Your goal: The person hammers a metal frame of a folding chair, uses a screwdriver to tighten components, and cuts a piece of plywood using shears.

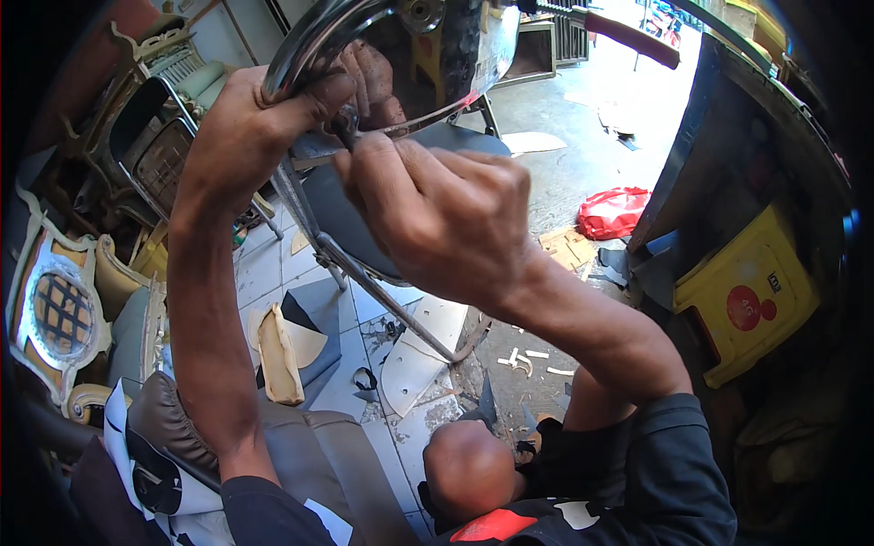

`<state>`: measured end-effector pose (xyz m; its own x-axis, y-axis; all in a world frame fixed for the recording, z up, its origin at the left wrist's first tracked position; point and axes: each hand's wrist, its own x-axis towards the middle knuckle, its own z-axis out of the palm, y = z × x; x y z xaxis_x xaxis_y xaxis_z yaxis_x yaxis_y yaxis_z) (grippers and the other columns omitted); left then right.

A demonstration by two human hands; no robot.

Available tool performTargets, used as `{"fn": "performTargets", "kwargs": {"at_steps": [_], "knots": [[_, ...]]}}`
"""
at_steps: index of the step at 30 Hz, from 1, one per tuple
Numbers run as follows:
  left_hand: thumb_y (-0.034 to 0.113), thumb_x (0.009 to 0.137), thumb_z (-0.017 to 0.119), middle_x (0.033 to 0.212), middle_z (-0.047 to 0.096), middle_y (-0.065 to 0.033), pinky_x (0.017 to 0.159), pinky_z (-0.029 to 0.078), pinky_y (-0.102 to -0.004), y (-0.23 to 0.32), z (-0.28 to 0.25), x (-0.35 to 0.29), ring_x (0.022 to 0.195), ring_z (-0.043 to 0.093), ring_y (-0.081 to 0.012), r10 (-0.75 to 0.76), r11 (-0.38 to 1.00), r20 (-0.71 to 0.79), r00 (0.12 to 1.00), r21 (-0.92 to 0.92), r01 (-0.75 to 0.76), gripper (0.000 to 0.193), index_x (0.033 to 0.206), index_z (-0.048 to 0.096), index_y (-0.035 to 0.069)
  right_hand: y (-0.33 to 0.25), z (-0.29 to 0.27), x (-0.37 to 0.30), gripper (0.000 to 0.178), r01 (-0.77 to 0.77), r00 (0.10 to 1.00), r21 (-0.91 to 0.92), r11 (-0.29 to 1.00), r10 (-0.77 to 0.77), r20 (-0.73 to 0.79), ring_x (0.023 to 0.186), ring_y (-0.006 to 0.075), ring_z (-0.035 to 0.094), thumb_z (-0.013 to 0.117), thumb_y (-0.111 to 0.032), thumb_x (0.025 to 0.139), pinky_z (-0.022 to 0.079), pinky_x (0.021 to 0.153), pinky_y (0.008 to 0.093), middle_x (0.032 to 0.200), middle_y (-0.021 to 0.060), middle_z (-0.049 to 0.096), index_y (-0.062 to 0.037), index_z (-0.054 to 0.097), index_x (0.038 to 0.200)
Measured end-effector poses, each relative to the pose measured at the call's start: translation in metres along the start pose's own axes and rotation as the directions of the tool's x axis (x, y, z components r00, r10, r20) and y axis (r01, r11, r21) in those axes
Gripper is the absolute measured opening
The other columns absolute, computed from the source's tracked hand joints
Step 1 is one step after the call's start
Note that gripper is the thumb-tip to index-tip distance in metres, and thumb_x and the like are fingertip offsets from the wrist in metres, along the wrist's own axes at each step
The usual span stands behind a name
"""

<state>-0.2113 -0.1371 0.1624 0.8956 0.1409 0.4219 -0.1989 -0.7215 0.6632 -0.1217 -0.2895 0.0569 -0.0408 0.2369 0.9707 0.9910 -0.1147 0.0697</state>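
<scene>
A cluttered workshop, its tiled floor [261, 270] strewn with scraps around a dark chair seat [330, 202].
Left of the seat crowd ornate chair frames [62, 312]; above the seat's left edge, the left hand [250, 123] is clamped on a curved chrome tube [317, 44], also above the seat; over the seat, the right hand [442, 205] is closed on a mostly hidden dark piece [345, 129]; right of the seat lie a red bag [614, 215] and, farther, a yellow stool [790, 264].

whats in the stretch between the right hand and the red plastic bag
In the head view, a strip of grey floor shows between the right hand, raised, and the red plastic bag.
</scene>
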Motion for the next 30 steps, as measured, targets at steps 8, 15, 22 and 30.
{"fn": "performTargets", "kwargs": {"at_steps": [8,15,22,30], "knots": [[0.025,0.095,0.070,0.090,0.068,-0.0023,0.080,0.049,-0.0286,0.013,0.007,-0.007,0.085,0.061,-0.0103,-0.063,0.997,-0.025,0.998,0.033,0.063,0.028,0.103,0.069,-0.002,0.026,-0.042,-0.004,0.024,-0.180,0.973,0.050,0.982,0.186,-0.136,0.043,0.0201,0.059,0.065,-0.024,0.097,0.042,0.038,0.0353,0.062,0.0046,0.061,-0.0104,0.057,0.079],[0.040,0.090,0.075,0.099,0.071,-0.0093,0.086,0.050,-0.0291,0.044,-0.001,0.016,0.092,0.065,-0.0147,-0.021,0.981,0.074,0.997,0.193,0.007,0.055,0.121,0.061,-0.004,0.070,-0.057,0.015,0.013,-0.216,0.968,0.023,0.976,0.217,-0.121,0.058,0.0236,0.067,0.073,-0.018,0.091,0.051,0.053,0.0343,0.077,0.0098,0.070,-0.0063,0.070,0.096],[0.018,0.088,0.073,0.100,0.071,-0.0085,0.083,0.054,-0.0286,0.056,0.011,0.044,0.086,0.067,-0.0126,-0.143,0.990,0.117,0.983,0.035,0.140,0.038,0.117,0.064,-0.005,0.075,-0.044,0.014,0.012,-0.259,0.957,0.082,0.962,0.267,-0.112,0.057,0.0236,0.066,0.072,-0.018,0.092,0.050,0.051,0.0347,0.077,0.0093,0.069,-0.0077,0.069,0.097],[0.009,0.086,0.071,0.099,0.073,-0.0097,0.081,0.056,-0.0284,0.059,0.013,0.044,0.084,0.069,-0.0132,-0.184,0.983,0.072,0.980,0.035,0.182,0.033,0.116,0.066,-0.005,0.075,-0.044,0.021,0.013,-0.169,0.976,0.065,0.984,0.176,-0.131,0.057,0.0250,0.067,0.072,-0.017,0.087,0.050,0.049,0.0386,0.074,0.0079,0.066,-0.0071,0.065,0.091]]}}
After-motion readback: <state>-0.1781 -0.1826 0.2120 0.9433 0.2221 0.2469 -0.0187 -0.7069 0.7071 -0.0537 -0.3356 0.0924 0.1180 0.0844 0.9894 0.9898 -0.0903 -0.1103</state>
